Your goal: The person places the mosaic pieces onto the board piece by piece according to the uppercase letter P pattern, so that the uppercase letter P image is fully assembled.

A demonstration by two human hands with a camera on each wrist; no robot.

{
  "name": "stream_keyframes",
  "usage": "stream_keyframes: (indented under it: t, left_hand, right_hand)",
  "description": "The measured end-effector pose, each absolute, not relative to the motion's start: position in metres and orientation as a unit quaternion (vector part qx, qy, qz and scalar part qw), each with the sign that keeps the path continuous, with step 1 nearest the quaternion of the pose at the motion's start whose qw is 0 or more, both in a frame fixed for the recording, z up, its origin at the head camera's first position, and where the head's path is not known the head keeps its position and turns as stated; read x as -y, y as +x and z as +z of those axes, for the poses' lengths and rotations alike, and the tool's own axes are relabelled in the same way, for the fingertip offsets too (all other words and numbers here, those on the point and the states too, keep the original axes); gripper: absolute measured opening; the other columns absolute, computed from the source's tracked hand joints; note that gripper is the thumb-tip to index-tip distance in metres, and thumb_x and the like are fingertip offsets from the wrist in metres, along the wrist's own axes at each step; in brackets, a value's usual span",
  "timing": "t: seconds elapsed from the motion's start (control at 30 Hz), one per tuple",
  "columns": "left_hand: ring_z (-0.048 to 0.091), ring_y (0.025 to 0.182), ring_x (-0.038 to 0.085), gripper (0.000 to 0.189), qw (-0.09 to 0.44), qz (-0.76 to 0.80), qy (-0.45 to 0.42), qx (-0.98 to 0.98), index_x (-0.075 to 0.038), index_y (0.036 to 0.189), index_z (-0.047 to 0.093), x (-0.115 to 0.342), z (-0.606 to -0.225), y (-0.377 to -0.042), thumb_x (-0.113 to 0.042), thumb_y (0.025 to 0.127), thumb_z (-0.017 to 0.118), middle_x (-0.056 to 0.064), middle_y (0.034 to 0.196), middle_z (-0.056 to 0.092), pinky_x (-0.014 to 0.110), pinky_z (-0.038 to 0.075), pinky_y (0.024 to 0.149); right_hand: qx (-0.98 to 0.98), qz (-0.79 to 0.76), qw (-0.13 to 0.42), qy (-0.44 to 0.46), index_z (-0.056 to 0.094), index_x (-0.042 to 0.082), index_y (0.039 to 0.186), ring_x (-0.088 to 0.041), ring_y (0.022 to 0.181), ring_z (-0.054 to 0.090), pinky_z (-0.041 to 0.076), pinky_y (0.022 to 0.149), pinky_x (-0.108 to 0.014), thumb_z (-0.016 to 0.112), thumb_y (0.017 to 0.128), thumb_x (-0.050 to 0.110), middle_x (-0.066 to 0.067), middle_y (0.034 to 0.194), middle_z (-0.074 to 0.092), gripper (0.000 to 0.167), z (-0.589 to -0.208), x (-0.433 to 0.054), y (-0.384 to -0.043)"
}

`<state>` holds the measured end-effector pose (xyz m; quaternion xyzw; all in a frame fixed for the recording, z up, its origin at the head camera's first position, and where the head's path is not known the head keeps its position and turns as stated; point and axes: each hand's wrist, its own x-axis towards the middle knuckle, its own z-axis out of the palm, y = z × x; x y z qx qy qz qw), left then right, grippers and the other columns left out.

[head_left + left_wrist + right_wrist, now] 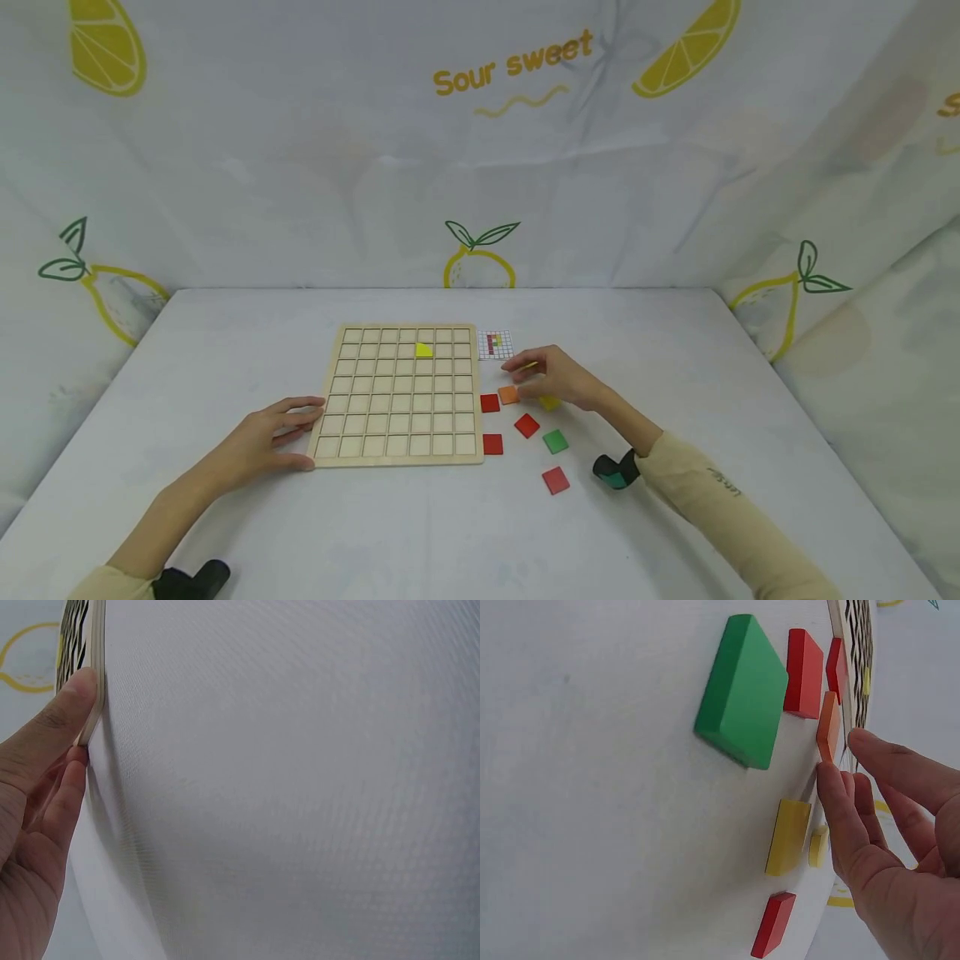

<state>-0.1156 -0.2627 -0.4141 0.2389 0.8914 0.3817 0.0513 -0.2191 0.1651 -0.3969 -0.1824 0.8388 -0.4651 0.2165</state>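
A wooden grid board (401, 459) lies flat, with one yellow tile (423, 350) in an upper cell. My left hand (270, 437) touches its lower left side, fingers extended along the edge and thumb at the corner; the left wrist view has the thumb (64, 712) against the rim. Over loose tiles beside the board, my right hand (558, 377) reaches with thumb and fingers spread apart. Its thumb tip is right at the orange tile (508, 394). In the right wrist view, the fingertips (829, 780) come close to that orange tile (827, 727), and nothing shows between them.
Several red tiles (527, 426) and a green tile (556, 442) lie right of the board. A yellow tile (550, 402) sits partly under the right hand. A small card (495, 344) with a coloured grid pattern lies by the board's upper right. A printed cloth (480, 167) hangs behind.
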Motion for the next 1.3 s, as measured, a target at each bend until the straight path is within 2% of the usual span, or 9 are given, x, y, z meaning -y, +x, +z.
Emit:
stream_keyframes:
  t: [0.33, 0.57, 0.8, 1.1, 1.3]
  left_hand:
    - [0.049, 0.118, 0.043, 0.063, 0.06, 0.393, 0.238, -0.886, 0.018, 0.119, 0.057, 0.2614, -0.4128, -0.1149, -0.013, 0.07, 0.083, 0.026, 0.138, 0.044, 0.033, 0.053, 0.093]
    - [0.048, 0.119, 0.043, 0.062, 0.065, 0.394, 0.233, -0.887, 0.017, 0.119, 0.058, 0.2615, -0.4125, -0.1151, -0.013, 0.071, 0.082, 0.026, 0.139, 0.043, 0.033, 0.053, 0.094]
    - [0.048, 0.119, 0.044, 0.063, 0.059, 0.388, 0.239, -0.888, 0.017, 0.12, 0.057, 0.2618, -0.4127, -0.1154, -0.013, 0.07, 0.083, 0.026, 0.139, 0.043, 0.032, 0.053, 0.093]
    - [0.048, 0.118, 0.044, 0.064, 0.056, 0.392, 0.244, -0.885, 0.018, 0.12, 0.056, 0.2619, -0.4129, -0.1154, -0.012, 0.07, 0.083, 0.027, 0.138, 0.043, 0.033, 0.053, 0.093]
    - [0.048, 0.12, 0.043, 0.06, 0.07, 0.398, 0.23, -0.885, 0.017, 0.117, 0.059, 0.2624, -0.4126, -0.1155, -0.012, 0.071, 0.082, 0.027, 0.139, 0.042, 0.033, 0.053, 0.094]
  right_hand:
    - [-0.871, -0.398, 0.219, -0.189, 0.069, 0.002, 0.112, -0.02, 0.093, 0.062, 0.058, 0.084, -0.026, 0.076, 0.082, 0.003, -0.008, 0.111, 0.068, 0.031, -0.3989, -0.1644, -0.2188]
    - [-0.886, -0.358, 0.194, -0.219, 0.071, 0.0, 0.104, -0.016, 0.082, 0.06, 0.058, 0.078, -0.023, 0.075, 0.082, 0.004, -0.006, 0.098, 0.069, 0.023, -0.3985, -0.1623, -0.22]
    - [-0.895, -0.352, 0.172, -0.213, 0.071, 0.001, 0.098, -0.014, 0.078, 0.059, 0.058, 0.073, -0.021, 0.076, 0.082, 0.007, -0.004, 0.091, 0.067, 0.017, -0.3983, -0.1609, -0.2181]
    - [-0.879, -0.414, 0.153, -0.179, 0.07, 0.002, 0.104, -0.018, 0.084, 0.063, 0.06, 0.082, -0.028, 0.074, 0.084, 0.008, -0.009, 0.1, 0.068, 0.021, -0.4009, -0.1664, -0.2142]
    - [-0.842, -0.5, 0.162, -0.12, 0.067, -0.002, 0.112, -0.022, 0.09, 0.062, 0.06, 0.081, -0.023, 0.07, 0.087, 0.005, -0.014, 0.109, 0.066, 0.026, -0.4014, -0.1667, -0.2102]
